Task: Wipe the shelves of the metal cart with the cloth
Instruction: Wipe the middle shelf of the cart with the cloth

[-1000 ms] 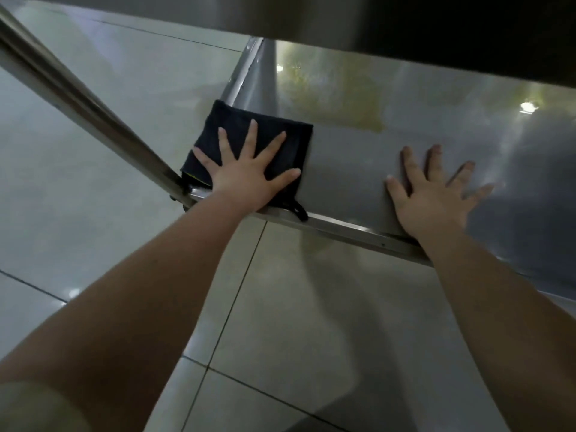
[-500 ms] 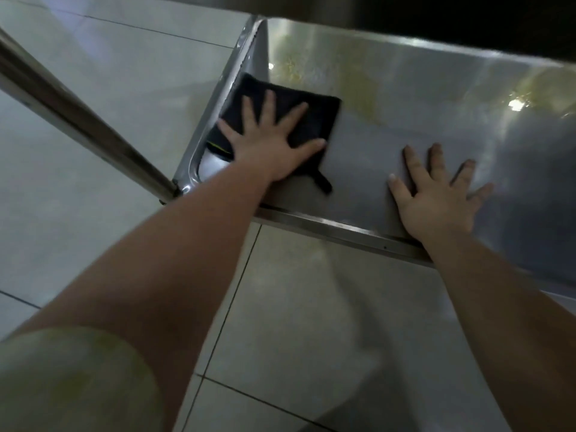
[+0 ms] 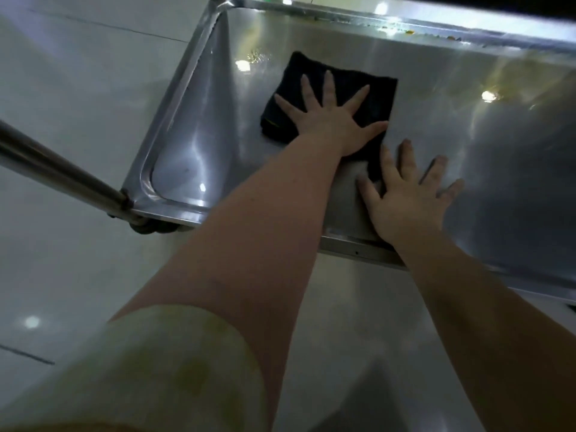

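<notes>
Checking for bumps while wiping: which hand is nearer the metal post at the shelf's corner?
Left. The left hand presses flat on the cloth, right of and beyond the post; the right hand lies flat on the bare shelf, farther right.

Shelf [image 3: 467,145]: smooth sheet metal, finely brushed; you see lamps mirrored in its gloss.
Cloth [image 3: 378,101]: dark fabric, matt, with a soft nap.
Post [image 3: 56,169]: round metal tube, polished.
Floor [image 3: 78,88]: smooth tile, glossy.
Your sleeve [image 3: 156,369]: pale fabric, matt.

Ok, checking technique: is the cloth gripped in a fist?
No, the left hand presses the cloth flat on the shelf with fingers spread.
</notes>
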`<state>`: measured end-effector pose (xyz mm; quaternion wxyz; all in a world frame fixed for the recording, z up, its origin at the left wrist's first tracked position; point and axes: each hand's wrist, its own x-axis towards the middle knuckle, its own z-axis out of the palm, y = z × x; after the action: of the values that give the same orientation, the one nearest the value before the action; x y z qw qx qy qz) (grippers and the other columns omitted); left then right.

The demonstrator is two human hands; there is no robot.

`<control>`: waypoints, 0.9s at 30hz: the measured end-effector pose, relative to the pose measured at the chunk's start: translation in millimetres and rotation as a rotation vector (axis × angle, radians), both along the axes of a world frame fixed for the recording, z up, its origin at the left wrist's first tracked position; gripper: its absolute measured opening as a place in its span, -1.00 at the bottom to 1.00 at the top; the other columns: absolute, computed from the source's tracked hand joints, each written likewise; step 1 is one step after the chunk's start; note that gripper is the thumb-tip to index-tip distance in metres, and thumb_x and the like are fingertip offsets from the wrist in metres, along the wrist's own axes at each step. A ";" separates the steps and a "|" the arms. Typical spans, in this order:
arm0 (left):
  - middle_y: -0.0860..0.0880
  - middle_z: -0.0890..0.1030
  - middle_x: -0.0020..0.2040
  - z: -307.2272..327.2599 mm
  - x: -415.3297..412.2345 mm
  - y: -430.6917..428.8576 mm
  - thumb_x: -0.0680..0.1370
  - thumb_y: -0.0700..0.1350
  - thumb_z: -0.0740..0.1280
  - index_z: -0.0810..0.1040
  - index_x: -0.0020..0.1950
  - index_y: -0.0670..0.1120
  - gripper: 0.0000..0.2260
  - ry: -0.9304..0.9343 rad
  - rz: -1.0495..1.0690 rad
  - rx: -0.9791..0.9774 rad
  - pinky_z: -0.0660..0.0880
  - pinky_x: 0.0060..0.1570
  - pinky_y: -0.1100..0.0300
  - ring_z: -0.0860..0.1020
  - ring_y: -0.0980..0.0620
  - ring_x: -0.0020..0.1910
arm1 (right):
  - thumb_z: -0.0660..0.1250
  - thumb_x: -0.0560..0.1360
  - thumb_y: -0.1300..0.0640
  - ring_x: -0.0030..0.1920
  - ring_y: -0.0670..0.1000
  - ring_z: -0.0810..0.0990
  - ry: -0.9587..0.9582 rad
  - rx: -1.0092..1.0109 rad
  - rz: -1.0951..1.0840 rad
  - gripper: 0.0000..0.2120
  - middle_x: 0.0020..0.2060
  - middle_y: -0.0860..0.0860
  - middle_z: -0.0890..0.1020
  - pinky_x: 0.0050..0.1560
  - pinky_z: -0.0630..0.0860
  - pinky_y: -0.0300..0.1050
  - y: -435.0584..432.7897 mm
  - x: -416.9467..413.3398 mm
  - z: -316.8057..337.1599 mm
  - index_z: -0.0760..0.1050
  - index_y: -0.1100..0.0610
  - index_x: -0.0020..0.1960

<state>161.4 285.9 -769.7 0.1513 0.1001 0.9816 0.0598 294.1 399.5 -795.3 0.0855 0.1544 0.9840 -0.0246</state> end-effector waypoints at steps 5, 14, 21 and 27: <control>-0.02 -0.26 0.61 -6.7 -3.1 -4.7 0.32 0.63 -0.11 -0.15 0.51 0.42 -0.21 0.057 -0.010 0.007 -0.38 0.15 -0.58 -0.33 -0.29 0.52 | -0.24 0.47 -0.47 0.55 0.28 -0.23 0.048 -0.039 -0.007 -0.28 0.59 -0.15 -0.12 0.42 -0.24 0.46 1.6 0.8 0.8 -0.20 -0.23 0.56; 0.02 -0.13 0.62 -6.0 -49.2 -166.0 0.23 0.68 -0.19 -0.07 0.50 0.43 -0.14 0.123 0.222 -0.093 -0.27 0.34 -0.48 -0.20 -0.20 0.57 | -0.34 0.43 -0.48 0.51 0.38 -0.25 0.020 0.000 0.073 -0.37 0.58 -0.14 -0.18 0.34 -0.29 0.51 -0.8 2.0 0.6 -0.33 -0.41 0.47; -0.10 0.05 0.61 -2.2 -34.1 -33.8 0.39 0.58 -0.11 0.11 0.55 0.26 -0.21 0.043 0.016 -0.006 -0.18 0.34 -0.50 -0.04 -0.33 0.55 | -0.37 0.43 -0.46 0.51 0.38 -0.28 -0.027 0.038 0.068 -0.38 0.57 -0.12 -0.25 0.33 -0.28 0.53 -3.6 4.0 0.4 -0.41 -0.39 0.44; -0.05 0.12 0.60 -1.1 -8.8 -6.8 0.40 0.57 0.00 0.12 0.56 0.21 -0.20 0.062 -0.079 0.153 -0.07 0.39 -0.42 0.04 -0.24 0.55 | -0.34 0.39 -0.50 0.53 0.33 -0.26 -0.043 0.027 0.033 -0.35 0.58 -0.14 -0.21 0.36 -0.26 0.51 -1.9 5.3 5.0 -0.38 -0.43 0.44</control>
<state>152.7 279.0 -770.9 0.1149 0.1518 0.9737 0.1253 299.4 397.7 -790.3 0.1048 0.1399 0.9846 -0.0067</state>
